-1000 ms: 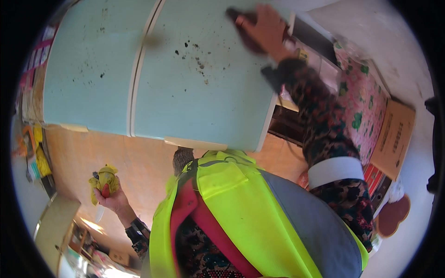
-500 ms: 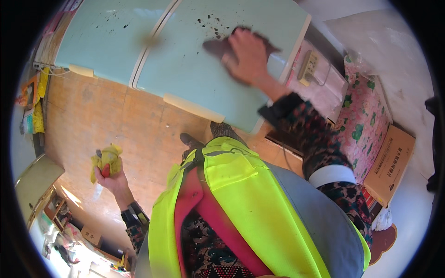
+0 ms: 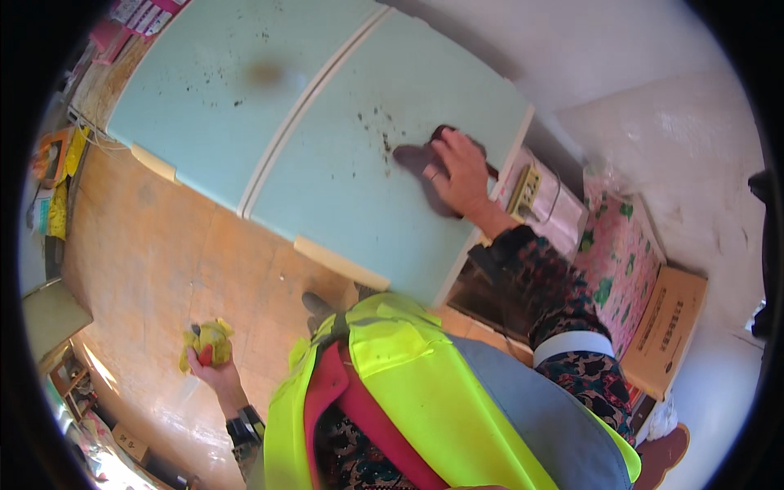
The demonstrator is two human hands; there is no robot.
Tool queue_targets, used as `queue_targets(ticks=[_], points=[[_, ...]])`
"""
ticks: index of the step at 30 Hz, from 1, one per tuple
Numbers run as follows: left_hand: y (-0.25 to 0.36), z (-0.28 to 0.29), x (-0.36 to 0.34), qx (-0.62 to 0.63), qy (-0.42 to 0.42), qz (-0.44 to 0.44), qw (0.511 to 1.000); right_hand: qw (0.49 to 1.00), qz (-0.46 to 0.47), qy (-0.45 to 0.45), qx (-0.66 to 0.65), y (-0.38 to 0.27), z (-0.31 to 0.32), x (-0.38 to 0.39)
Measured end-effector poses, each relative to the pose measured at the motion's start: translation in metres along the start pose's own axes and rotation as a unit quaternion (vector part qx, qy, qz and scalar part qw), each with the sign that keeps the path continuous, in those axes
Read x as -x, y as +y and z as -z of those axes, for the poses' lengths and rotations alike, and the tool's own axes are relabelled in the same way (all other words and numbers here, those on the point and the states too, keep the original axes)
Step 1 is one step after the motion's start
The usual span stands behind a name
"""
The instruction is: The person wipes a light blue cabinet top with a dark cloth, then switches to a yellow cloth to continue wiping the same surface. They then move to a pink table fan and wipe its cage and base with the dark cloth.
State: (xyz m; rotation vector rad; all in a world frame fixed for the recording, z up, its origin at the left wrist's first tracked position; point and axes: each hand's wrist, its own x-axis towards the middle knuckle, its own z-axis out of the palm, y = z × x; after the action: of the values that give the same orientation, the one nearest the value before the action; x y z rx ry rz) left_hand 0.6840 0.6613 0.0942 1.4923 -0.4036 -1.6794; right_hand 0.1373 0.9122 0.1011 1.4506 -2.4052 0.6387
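Note:
My right hand (image 3: pixel 464 173) presses a dark maroon cloth (image 3: pixel 442 198) against the pale blue-green door (image 3: pixel 343 216) of what looks like a refrigerator, close to its right edge. Dark specks dot the door just left of the cloth. My left hand (image 3: pixel 219 377), held low over the floor at the left, is closed around a bunched yellow cloth (image 3: pixel 214 337). A red piece and a dark tip poke out of that bundle, and something clear shows faintly below the hand. I cannot make out what they belong to.
A second blue-green door (image 3: pixel 220 82), also speckled, lies left of a pale seam. To the right are a power strip (image 3: pixel 525 189) with a cable, a pink floral cover (image 3: pixel 618 245) and a cardboard box (image 3: pixel 665 333). Tan flooring (image 3: pixel 155 253) spreads below the doors.
The view has shifted and tilted, so the doors appear lower and turned. My right hand with the dark cloth is nearer the door's right edge. My left hand still grips the yellow cloth.

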Motion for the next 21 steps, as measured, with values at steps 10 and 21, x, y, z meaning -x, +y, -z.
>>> queue_targets(ticks=[10, 21], points=[[-0.030, -0.010, 0.029, 0.002, 0.082, -0.015, 0.996, 0.990, -0.069, -0.007, 0.120, 0.150, -0.098, -0.221], [-0.001, 0.004, 0.001, 0.032, -0.071, -0.007, 0.997, 0.997, 0.039, -0.058, -0.013, -0.051, -0.082, -0.117]])
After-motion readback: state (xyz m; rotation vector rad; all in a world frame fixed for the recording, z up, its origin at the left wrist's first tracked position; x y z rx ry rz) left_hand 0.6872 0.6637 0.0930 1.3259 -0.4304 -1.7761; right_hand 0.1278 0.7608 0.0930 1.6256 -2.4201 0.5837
